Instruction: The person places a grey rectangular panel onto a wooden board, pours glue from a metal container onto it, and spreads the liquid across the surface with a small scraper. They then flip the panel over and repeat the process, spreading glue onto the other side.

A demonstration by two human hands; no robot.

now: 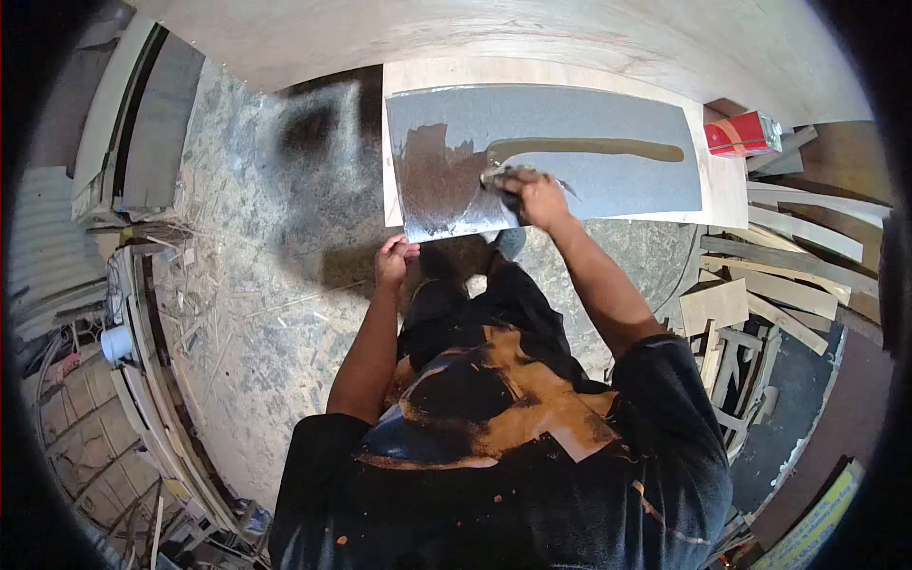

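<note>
A thin grey sheet [608, 185] lies on a pale wooden board [727, 185] in front of me. Brown, glue-like liquid is smeared over its left part [432, 176], and a thick olive-brown streak [589, 146] runs across toward the right. My left hand [397, 249] is closed in a pinch at the sheet's near left corner. Over the middle of the sheet, at the edge of the smear, my right hand [541, 199] is closed round a dark, smeared tool [503, 177]. The exact kind of this tool is hard to make out.
A red can [744, 134] stands at the board's right end. Wood offcuts [760, 294] are piled on the right. A large pale panel [532, 33] spans the far side. Shavings litter the concrete floor [247, 285]; planks and scrap [161, 380] line the left.
</note>
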